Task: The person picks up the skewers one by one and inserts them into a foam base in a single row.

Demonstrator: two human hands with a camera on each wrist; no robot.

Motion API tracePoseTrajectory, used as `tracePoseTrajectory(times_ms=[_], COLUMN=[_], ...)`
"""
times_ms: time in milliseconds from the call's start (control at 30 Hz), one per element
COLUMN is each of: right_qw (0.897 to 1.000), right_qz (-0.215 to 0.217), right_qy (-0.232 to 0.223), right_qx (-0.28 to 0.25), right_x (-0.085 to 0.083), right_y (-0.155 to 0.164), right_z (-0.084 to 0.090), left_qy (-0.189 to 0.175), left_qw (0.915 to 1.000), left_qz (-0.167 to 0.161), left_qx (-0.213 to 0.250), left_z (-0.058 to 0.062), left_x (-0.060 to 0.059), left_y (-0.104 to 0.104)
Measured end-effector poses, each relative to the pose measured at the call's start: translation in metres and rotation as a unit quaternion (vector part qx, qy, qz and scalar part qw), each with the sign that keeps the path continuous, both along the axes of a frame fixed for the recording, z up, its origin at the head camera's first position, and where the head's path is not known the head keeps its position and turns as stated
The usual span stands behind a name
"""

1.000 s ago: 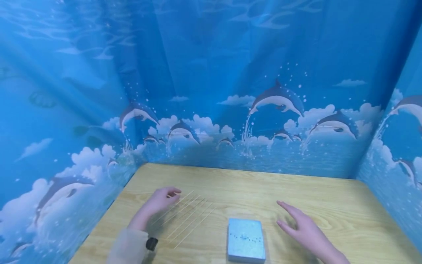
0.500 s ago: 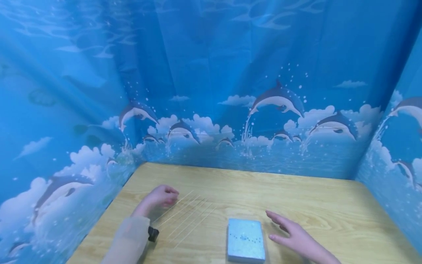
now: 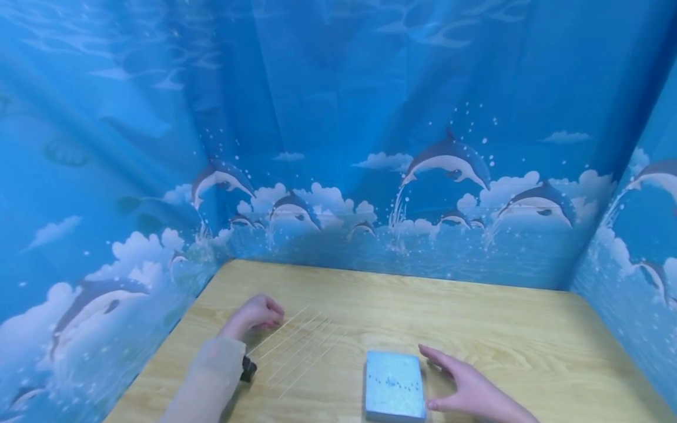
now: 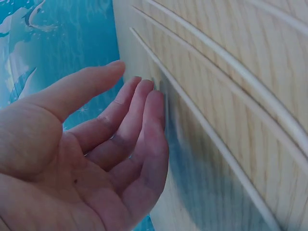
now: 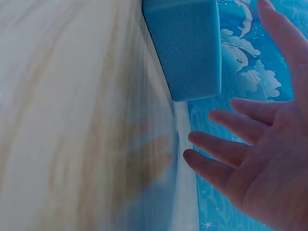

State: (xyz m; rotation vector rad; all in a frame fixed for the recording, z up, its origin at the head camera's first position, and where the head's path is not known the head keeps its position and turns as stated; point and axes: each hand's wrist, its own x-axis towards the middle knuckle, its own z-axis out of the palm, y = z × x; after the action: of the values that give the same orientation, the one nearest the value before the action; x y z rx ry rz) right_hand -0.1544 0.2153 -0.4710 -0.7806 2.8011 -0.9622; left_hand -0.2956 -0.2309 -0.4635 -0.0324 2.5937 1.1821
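Observation:
Several thin wooden sticks lie slantwise and roughly side by side on the table; the leftmost stick (image 4: 207,126) runs just beside my left hand (image 3: 258,312). That hand holds nothing: its fingers (image 4: 154,110) are loosely bent, fingertips at or very near the tabletop, thumb apart. A light-blue foam block (image 3: 394,388) with a row of small dark holes across its top rests at the front middle. To its right is my right hand (image 3: 465,388), fingers spread and nothing in them. In the right wrist view the block's side (image 5: 185,48) appears apart from the fingers.
The wood-grain table (image 3: 508,329) fills the lower part of the head view. A blue curtain (image 3: 328,117) printed with dolphins and clouds stands along its back and both sides. A dark band (image 3: 248,369) sits at the left wrist, over a pale sleeve (image 3: 211,376).
My right hand has moved left and nearer to the foam block. The left hand has shifted slightly left, its fingers drawn closer together. The sticks and block stay where they were.

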Motion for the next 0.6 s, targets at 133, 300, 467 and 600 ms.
tracePoseTrajectory(times_ms=[133, 300, 467, 600], right_qw=[1.0, 0.999, 0.998, 0.995], right_qz=[-0.011, -0.011, -0.009, -0.005], right_qy=[-0.026, -0.038, -0.068, -0.094], right_qx=[0.009, 0.011, -0.007, -0.017], right_x=[0.002, 0.004, 0.003, 0.003], right_y=[-0.004, -0.005, -0.005, -0.007], right_z=[-0.002, -0.002, -0.002, -0.001], left_qy=[0.012, 0.013, 0.024, 0.032], left_qw=[0.9991, 0.9982, 0.9977, 0.9967], left_qz=[0.007, 0.014, 0.013, 0.009], left_qx=[-0.039, -0.058, -0.061, -0.074], left_z=[-0.004, -0.009, -0.011, -0.012], left_x=[-0.002, -0.002, -0.001, -0.002], left_y=[0.002, 0.004, 0.004, 0.003])
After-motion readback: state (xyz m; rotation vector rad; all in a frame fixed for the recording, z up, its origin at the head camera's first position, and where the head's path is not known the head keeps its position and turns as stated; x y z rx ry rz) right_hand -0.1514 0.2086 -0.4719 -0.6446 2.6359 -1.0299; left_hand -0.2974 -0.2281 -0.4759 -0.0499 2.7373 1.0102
